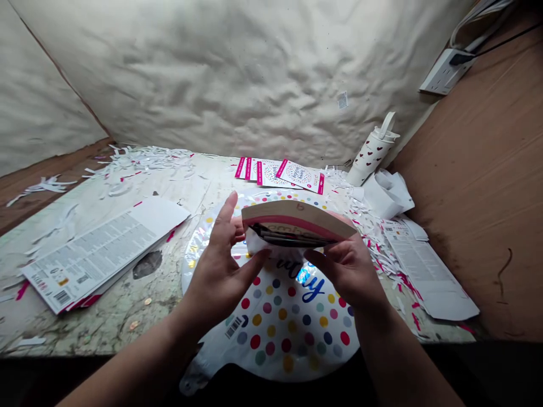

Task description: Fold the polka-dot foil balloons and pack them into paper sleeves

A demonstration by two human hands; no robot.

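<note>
Between my two hands, a printed paper packet [297, 215] is held up with its mouth bowed apart toward me. Dark edges show inside the packet; what they belong to I cannot make out. My left hand [220, 265] grips its left end, thumb at the front and fingers at the side and behind. At the right end, my right hand [356, 271] pinches it the same way, with part of the fingers hidden. Beneath both hands lies a flat, white foil balloon [292, 339] with coloured dots, blue lettering and a barcode; its tail hangs over the table's front edge.
Flat printed cartons lie in a stack at left [102, 249] and another at right [428, 271]. Pink-and-white packets [280, 174] sit at the back. Paper shreds [148, 161] litter the worn table. A heart-patterned tumbler [371, 155] stands by crumpled paper [388, 195], below a socket strip [447, 72].
</note>
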